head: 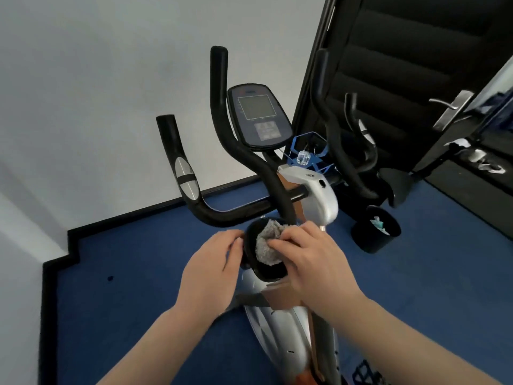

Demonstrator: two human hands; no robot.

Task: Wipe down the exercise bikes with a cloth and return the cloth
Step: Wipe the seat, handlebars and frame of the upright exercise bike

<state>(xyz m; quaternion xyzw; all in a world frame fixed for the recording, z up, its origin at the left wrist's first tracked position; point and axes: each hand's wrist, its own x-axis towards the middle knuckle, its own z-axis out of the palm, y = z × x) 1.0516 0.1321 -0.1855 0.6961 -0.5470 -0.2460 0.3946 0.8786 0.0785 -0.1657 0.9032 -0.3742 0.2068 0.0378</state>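
Note:
A silver and black exercise bike [313, 198] stands in front of me, with black handlebars [222, 212] and a dark console [258, 115] above. Just below the handlebar stem sits a round black knob [251, 243]. A grey fluffy cloth [268, 244] is pressed on the knob's face by my right hand [311, 259], whose fingers grip the cloth. My left hand [213, 270] holds the knob's left rim with its fingertips. The lower frame [277, 329] of the bike runs down between my forearms.
A black bin [374, 232] with rubbish stands on the blue carpet to the right of the bike. Behind it is a dark door [416, 65] with a metal handle [452, 107]. White walls close the left and back, with a black skirting board [55, 262].

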